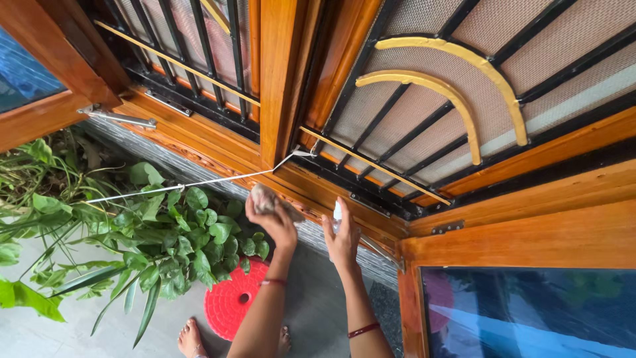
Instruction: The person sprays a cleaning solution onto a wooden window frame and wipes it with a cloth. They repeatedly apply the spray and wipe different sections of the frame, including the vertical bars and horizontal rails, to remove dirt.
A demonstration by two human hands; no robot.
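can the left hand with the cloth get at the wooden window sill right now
Probably yes. The left hand holds the cloth right against the wooden sill. Only a thin white cord crosses nearby, and it does not block the wood.

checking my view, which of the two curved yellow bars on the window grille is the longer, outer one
The upper curved yellow bar; it arcs over the shorter lower yellow bar.

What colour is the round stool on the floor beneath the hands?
Red, a perforated round stool, seen best in the head view, partly hidden by the left arm.
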